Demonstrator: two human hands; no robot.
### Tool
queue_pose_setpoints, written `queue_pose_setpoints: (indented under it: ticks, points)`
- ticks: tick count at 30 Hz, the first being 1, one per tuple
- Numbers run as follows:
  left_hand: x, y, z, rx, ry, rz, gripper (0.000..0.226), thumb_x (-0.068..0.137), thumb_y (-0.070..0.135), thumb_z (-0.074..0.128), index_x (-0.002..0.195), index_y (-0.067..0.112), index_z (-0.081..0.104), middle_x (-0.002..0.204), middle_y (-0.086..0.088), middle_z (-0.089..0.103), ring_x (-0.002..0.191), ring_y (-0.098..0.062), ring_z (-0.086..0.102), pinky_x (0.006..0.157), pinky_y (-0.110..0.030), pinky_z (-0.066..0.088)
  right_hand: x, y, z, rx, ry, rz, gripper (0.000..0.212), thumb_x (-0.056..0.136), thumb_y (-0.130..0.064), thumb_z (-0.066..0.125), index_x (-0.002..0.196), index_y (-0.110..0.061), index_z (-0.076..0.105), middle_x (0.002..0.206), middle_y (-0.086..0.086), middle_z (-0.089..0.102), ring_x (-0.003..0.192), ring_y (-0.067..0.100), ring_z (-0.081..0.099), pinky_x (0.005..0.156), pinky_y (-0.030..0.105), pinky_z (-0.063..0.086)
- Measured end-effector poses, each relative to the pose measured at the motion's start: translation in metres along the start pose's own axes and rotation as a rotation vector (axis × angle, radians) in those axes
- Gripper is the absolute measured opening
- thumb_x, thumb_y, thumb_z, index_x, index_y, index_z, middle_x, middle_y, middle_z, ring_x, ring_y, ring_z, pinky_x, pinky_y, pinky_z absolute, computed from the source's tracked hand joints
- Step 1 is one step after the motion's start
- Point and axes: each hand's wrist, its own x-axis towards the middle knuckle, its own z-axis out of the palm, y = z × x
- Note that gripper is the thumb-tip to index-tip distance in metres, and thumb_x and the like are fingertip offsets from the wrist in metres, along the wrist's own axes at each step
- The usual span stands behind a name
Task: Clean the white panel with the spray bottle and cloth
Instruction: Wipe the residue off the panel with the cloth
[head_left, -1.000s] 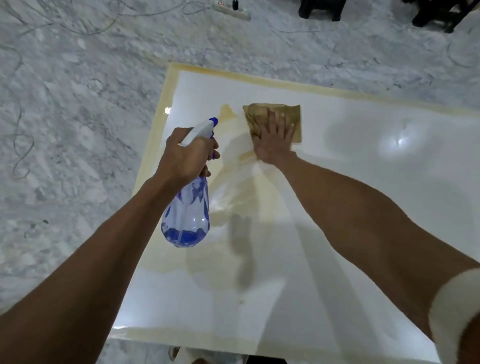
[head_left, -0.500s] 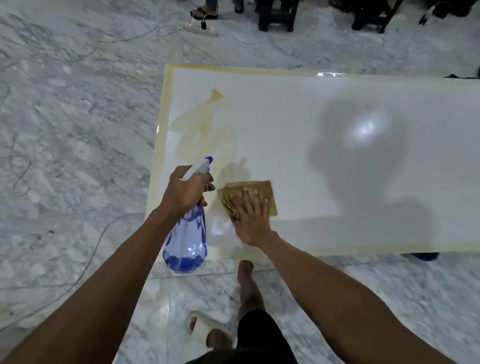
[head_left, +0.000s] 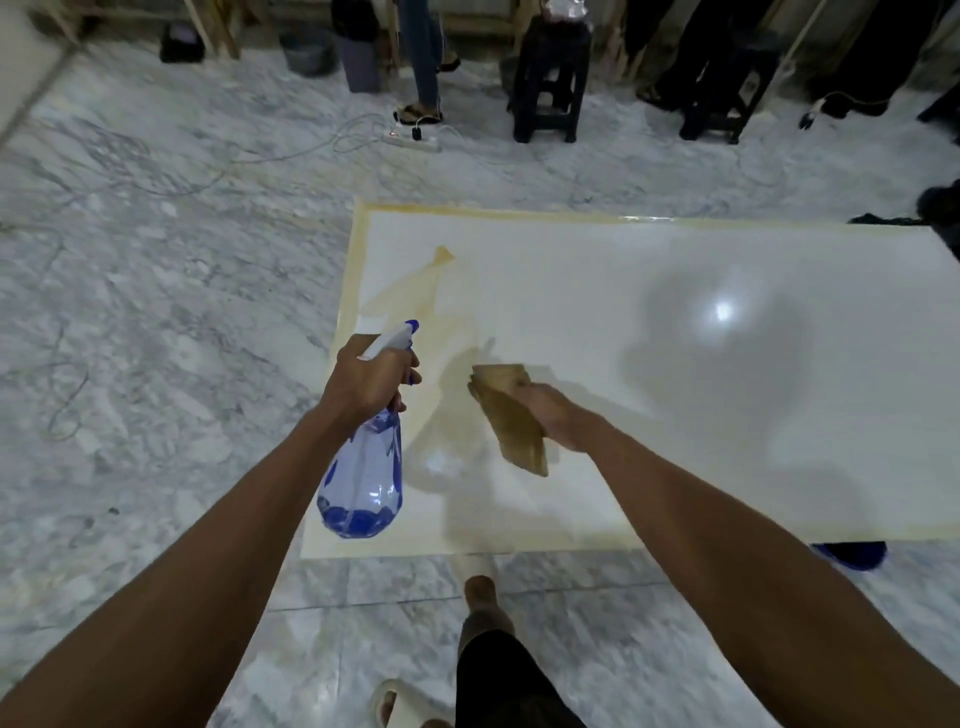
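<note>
Left hand (head_left: 371, 382) grips spray bottle (head_left: 366, 475); right hand (head_left: 553, 415) holds brown cloth (head_left: 514, 423) over white panel (head_left: 649, 374) lying on marble floor (head_left: 156, 338)

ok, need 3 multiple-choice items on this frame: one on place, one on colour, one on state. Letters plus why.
1. Where is the yellowish smear?
A. panel's left part
B. panel's far right corner
C. on the floor only

2. What colour is the bottle's body?
A. red
B. clear blue
C. black

3. How is the cloth held?
A. lying loose, untouched
B. gripped in the right hand, one end hanging
C. draped on the bottle

Answers:
1 A: the smear is on the left part of the white panel.
2 B: the spray bottle in the left hand is see-through blue.
3 B: the right hand grips the cloth.
</note>
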Motion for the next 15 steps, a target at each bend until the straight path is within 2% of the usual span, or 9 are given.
queue_pose_setpoints:
  ticks: [3,5,7,9,11,13,14,15]
  points:
    - [0.043,0.024,-0.006,-0.018,0.019,0.028,0.036,0.099,0.024,0.055,0.07,0.004,0.061,0.083,-0.022,0.069,0.034,-0.015,0.049,0.049,-0.032,0.05,0.063,-0.064,-0.051,-0.012,0.146,-0.077,0.049,0.096,-0.05,0.051,0.122,-0.011,0.067,0.12,0.008,0.071,0.108,0.029,0.068,0.104,0.051,0.05]
    - [0.073,0.038,-0.009,-0.028,0.039,0.044,0.039,0.098,0.029,0.055,0.065,0.007,0.059,0.084,-0.022,0.069,0.034,-0.014,0.049,0.049,-0.031,0.05,0.108,-0.111,-0.069,-0.147,0.233,-0.157,0.046,0.097,-0.046,0.049,0.119,-0.01,0.068,0.117,0.005,0.069,0.104,0.027,0.066,0.098,0.043,0.051]
    - [0.107,0.047,-0.011,-0.035,0.064,0.053,0.042,0.098,0.03,0.055,0.063,0.008,0.057,0.085,-0.022,0.07,0.033,-0.016,0.047,0.051,-0.033,0.051,0.148,-0.16,-0.078,-0.295,0.25,-0.26,0.038,0.102,-0.035,0.044,0.124,-0.012,0.063,0.12,0.003,0.064,0.109,0.025,0.062,0.092,0.037,0.046]
    - [0.139,0.05,-0.012,-0.048,0.09,0.045,0.044,0.1,0.031,0.053,0.064,0.006,0.057,0.084,-0.022,0.07,0.034,-0.018,0.045,0.054,-0.036,0.051,0.2,-0.194,-0.086,-0.454,0.232,-0.365,0.036,0.1,-0.027,0.037,0.125,-0.021,0.061,0.134,0.009,0.061,0.125,0.031,0.056,0.102,0.044,0.043]
    - [0.167,0.047,-0.014,-0.063,0.124,0.036,0.046,0.101,0.033,0.052,0.067,0.003,0.059,0.084,-0.022,0.07,0.035,-0.018,0.045,0.055,-0.037,0.051,0.259,-0.207,-0.087,-0.618,0.238,-0.393,0.039,0.094,-0.029,0.029,0.12,-0.034,0.057,0.148,0.007,0.052,0.137,0.032,0.045,0.112,0.051,0.031]
    - [0.185,0.038,-0.013,-0.047,0.14,0.032,0.043,0.1,0.027,0.05,0.066,0.002,0.058,0.087,-0.025,0.071,0.034,-0.017,0.045,0.057,-0.038,0.053,0.308,-0.195,-0.077,-0.857,0.22,-0.316,0.044,0.098,-0.029,0.03,0.137,-0.026,0.049,0.149,0.012,0.048,0.136,0.036,0.044,0.111,0.051,0.03]
    - [0.191,0.034,-0.013,-0.038,0.147,0.025,0.041,0.099,0.024,0.05,0.066,0.001,0.058,0.089,-0.026,0.072,0.034,-0.016,0.044,0.058,-0.039,0.053,0.331,-0.182,-0.07,-0.977,0.192,-0.264,0.047,0.101,-0.03,0.032,0.146,-0.02,0.041,0.153,0.015,0.041,0.139,0.038,0.039,0.113,0.051,0.028]
    - [0.195,0.029,-0.013,-0.03,0.149,0.01,0.04,0.097,0.024,0.05,0.064,0.001,0.057,0.09,-0.026,0.072,0.034,-0.016,0.044,0.058,-0.04,0.053,0.345,-0.168,-0.06,-1.073,0.159,-0.207,0.053,0.103,-0.034,0.032,0.154,-0.019,0.031,0.162,0.016,0.026,0.146,0.04,0.026,0.118,0.053,0.019]
